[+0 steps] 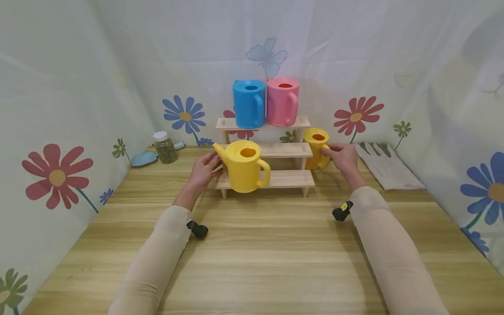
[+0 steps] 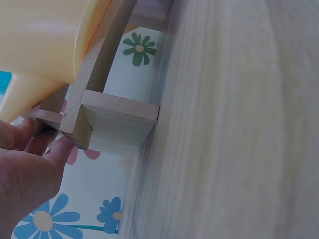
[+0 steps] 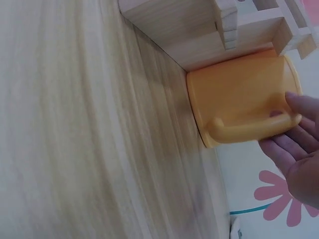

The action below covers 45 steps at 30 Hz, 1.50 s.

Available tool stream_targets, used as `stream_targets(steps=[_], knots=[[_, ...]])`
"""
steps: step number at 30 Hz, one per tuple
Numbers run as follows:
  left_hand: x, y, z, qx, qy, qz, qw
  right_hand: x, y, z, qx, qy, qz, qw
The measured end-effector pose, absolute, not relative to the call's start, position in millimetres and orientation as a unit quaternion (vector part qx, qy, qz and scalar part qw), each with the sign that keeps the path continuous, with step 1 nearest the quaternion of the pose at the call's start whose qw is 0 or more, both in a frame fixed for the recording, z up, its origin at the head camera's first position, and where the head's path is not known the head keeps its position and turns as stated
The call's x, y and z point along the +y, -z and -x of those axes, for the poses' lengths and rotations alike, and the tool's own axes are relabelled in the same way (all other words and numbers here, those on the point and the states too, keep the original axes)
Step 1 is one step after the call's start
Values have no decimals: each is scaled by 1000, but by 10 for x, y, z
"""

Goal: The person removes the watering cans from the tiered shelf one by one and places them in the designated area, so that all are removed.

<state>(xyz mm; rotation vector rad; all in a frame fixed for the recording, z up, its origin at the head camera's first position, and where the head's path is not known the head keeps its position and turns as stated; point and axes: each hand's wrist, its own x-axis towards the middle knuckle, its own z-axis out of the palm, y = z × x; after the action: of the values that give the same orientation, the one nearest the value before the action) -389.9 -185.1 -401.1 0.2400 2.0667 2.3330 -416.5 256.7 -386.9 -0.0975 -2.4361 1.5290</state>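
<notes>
Where the right hand reaches in at the right of centre of the head view, its fingers and thumb are bent around the handle of the rear yellow watering can, with only the small gap that the handle fills; that can stands upright on the wooden surface, just beside the right end of the stepped stand. Left of centre, the front yellow watering can stands upright on the lowest step, its spout pointing to the upper left and its own handle to the right. The left hand is beside that spout and the ends of the boards, fingers bent and partly hidden; I cannot tell whether it grips either one. Both yellow cans look like thin moulded plastic, so they should be light, stiff and hard to break, though the smooth, shiny walls may slip under dry fingertips; whether there is water inside cannot be seen. The closed loop of the handle looks the surest hold, letting fingers pass through while the thumb presses on top. Because a handle sits off to one side, the body would probably tip away when lifted, so a second hand on the opposite wall would help. The narrow spout seems better suited to steadying or turning the can than to bearing its weight.
</notes>
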Motion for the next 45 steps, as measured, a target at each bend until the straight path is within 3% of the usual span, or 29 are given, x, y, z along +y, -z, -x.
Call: stream_targets(steps=[4, 8, 14, 20, 30, 45], knots=[[-1845, 4025, 3901, 661, -747, -75, 10, 2614, 3859, 4088, -825, -547, 43, 135], [-1847, 4027, 3902, 659, -748, -74, 9, 2580, 3733, 3950, -816, -547, 55, 177], [-1855, 4021, 3912, 657, -750, -77, 4, 2294, 3431, 3730, -802, -561, -15, 203], [-1844, 4030, 3923, 659, -749, -74, 7, 1934, 3275, 3529, -790, -576, -100, 187], [-1831, 4019, 3918, 661, -746, -75, 2, 1281, 3320, 3180, -802, -555, -192, 110], [-1848, 4041, 3904, 659, -749, -77, 4, 907, 3523, 3216, -793, -564, -192, 132]])
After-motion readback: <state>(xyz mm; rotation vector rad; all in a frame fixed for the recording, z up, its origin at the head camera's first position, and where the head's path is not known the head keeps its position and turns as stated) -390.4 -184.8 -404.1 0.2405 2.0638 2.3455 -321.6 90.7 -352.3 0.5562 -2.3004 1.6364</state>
